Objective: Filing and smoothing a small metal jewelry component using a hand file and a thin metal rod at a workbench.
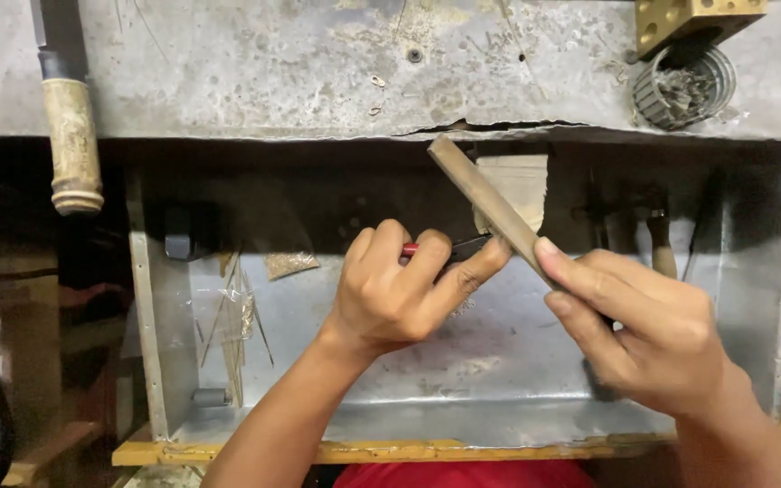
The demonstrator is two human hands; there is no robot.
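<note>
Head view, nearest first: two hands work over one metal tray (463, 361). Left hand (390, 294), fingers closed, pinches one small red-handled piece (411, 248) (its tip hidden). Right hand (653, 334), fingers wrapped shut, holds one flat file (485, 203), angled up-left, touching the piece. Good filing likely needs steady strokes with the piece braced. Beyond, the table (273, 72) carries one wooden-handled tool (72, 145) and one brass block (693, 18).

Scarred metal bench (273, 72), wooden-handled tool (72, 145) atop.
</note>
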